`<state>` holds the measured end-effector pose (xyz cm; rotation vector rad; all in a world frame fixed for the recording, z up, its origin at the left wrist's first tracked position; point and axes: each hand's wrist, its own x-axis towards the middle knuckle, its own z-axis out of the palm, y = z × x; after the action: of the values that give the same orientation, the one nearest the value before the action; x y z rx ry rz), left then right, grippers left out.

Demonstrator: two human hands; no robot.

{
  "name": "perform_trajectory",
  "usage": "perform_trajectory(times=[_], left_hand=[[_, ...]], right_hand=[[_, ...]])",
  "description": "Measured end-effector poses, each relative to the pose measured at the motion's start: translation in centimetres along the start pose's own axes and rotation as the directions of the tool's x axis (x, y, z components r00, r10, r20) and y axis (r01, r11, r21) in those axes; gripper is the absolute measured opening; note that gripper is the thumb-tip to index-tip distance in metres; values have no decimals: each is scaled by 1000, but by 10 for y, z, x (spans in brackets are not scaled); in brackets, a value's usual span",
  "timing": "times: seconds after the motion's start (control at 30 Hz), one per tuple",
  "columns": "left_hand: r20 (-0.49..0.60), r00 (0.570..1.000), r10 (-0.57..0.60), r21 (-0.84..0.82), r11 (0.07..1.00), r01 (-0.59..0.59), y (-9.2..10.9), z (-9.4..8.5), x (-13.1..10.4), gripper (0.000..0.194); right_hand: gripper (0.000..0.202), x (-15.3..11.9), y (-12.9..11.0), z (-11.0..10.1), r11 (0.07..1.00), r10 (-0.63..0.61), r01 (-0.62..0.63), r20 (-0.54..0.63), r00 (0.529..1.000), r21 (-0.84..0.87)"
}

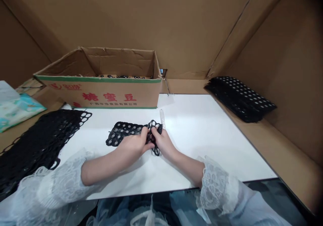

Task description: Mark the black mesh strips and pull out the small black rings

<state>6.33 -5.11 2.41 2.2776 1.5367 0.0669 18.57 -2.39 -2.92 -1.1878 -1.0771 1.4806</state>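
A black perforated sheet (128, 129) with rows of pale round spots lies on the white board (202, 128). My left hand (135, 143) is closed on its right part, thumb and fingers pinching it. My right hand (163, 141) pinches the sheet's right end, where a black mesh strip with open round holes (156, 151) is bunched up between the two hands. Whether that strip is loose from the sheet I cannot tell; the fingers partly cover it. Just behind my right hand lies a narrow clear plastic piece (162, 116).
A cardboard box (121, 93) with black ringed scraps inside stands at the back left. Black mesh sheets (37, 142) are piled at the left, beside a turquoise-and-white packet (21, 110). A stack of black dotted sheets (239, 98) lies at the right. Cardboard walls (176, 24) surround the board.
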Motion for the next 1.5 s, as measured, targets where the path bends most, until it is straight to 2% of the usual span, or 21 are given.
perform_trajectory(times=[0.07,0.17,0.3,0.4,0.57,0.67,0.7,0.77,0.8,0.83,0.87,0.93,1.0,1.07,1.13,1.17,1.3,1.33,1.37,1.43,1.5], left_hand=[[0,998,58,-311,949,-55,-10,4,4,19],[18,999,46,-654,756,-24,-20,4,11,19],[122,975,-184,-868,457,194,-19,6,16,26],[149,975,-163,-925,325,196,-16,4,16,29],[58,989,-138,-927,361,105,-18,8,18,30],[18,993,-118,-909,411,66,-26,7,22,28],[-61,987,-148,-885,466,16,-30,1,23,26],[-346,902,-259,-774,623,-118,-41,-19,25,21],[-546,777,-314,-659,733,-166,-48,-34,25,18],[-657,665,-355,-605,775,-184,-55,-50,26,18],[-722,590,-362,-558,808,-188,-63,-68,26,18],[-894,382,-233,-281,957,-73,-78,-102,31,22],[-948,307,-85,-77,996,36,-93,-130,42,26],[-933,359,-38,-2,995,101,-107,-150,57,29],[-870,485,-82,13,982,189,-116,-158,70,31],[-849,520,-92,32,974,225,-115,-158,73,32],[-844,535,14,140,971,196,-82,-124,61,34],[-797,605,-10,127,975,183,-69,-108,53,35],[-696,715,-58,105,978,182,-57,-89,44,36],[-383,918,-103,38,991,127,-37,-50,30,37],[-161,985,-58,-95,995,43,-26,-17,20,41]], right_hand=[[29,-1,0,1,998,54,-56,59,997,39],[30,-2,-1,2,992,85,-97,135,987,80],[30,-1,-4,3,984,57,-77,128,990,159],[29,-2,-6,3,969,54,-83,126,990,233],[29,-3,-9,4,960,1,-69,245,970,270],[34,-3,-10,2,961,9,-75,241,970,266],[35,-3,-10,2,960,29,-89,221,975,264],[34,-2,-9,-1,963,71,-105,143,987,249],[33,-2,-8,-2,969,78,-98,95,992,228],[33,-2,-7,-3,978,68,-77,53,996,195],[32,-1,-6,-4,987,37,-41,25,999,153],[31,0,-5,-4,997,-51,49,18,999,63],[30,1,-5,-3,995,-99,99,40,994,6],[31,2,-6,-3,997,-77,76,60,995,9],[32,2,-7,-3,999,-32,29,77,997,42],[33,3,-8,-3,998,-13,9,78,997,63],[30,3,-9,-1,987,34,-40,40,999,157],[28,3,-9,-1,984,40,-45,34,999,172],[26,3,-8,0,984,40,-45,33,999,174],[24,3,-6,-1,989,16,-22,40,999,143],[24,3,-4,-2,995,-20,15,53,998,100]])
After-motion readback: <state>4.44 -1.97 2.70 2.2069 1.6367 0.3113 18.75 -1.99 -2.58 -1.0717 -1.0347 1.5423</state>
